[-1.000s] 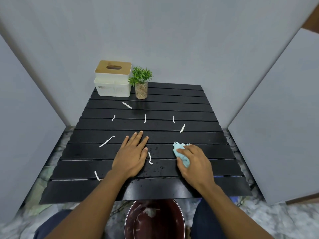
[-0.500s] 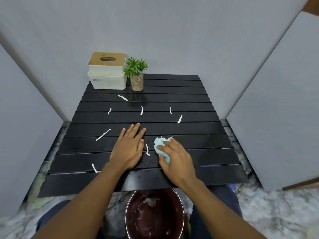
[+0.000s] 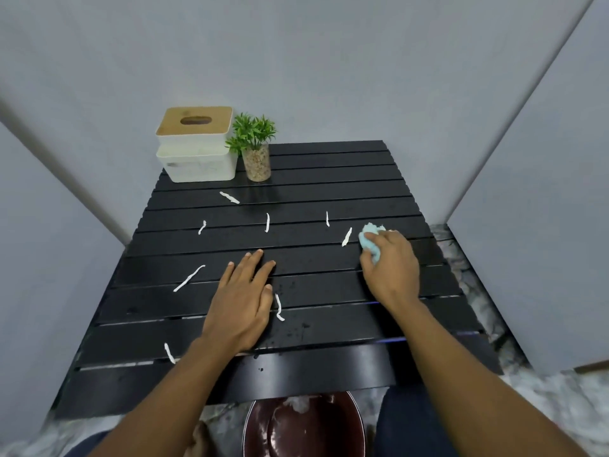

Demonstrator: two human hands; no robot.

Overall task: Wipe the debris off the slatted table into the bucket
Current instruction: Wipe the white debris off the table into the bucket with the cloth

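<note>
A black slatted table [image 3: 329, 192] carries several thin white debris strips, such as one [image 3: 188, 278] at the left and one [image 3: 346, 236] at the right. My right hand [image 3: 390, 268] grips a light blue cloth [image 3: 370, 240] pressed on the slats, just right of that right strip. My left hand [image 3: 242, 300] lies flat on the table with fingers spread, a curled strip [image 3: 279, 307] beside its thumb. A dark red bucket [image 3: 354, 420] stands on the floor under the near edge, with white scraps inside.
At the table's back left stand a white tissue box with a wooden lid [image 3: 196, 145] and a small plant in a pebble-filled glass [image 3: 254, 150]. Grey walls close in on three sides. Marbled floor [image 3: 557, 400] shows around the table.
My right hand has carried the cloth from the table's near middle out to the far right, next to a white strip. My left hand has stayed flat in place.
</note>
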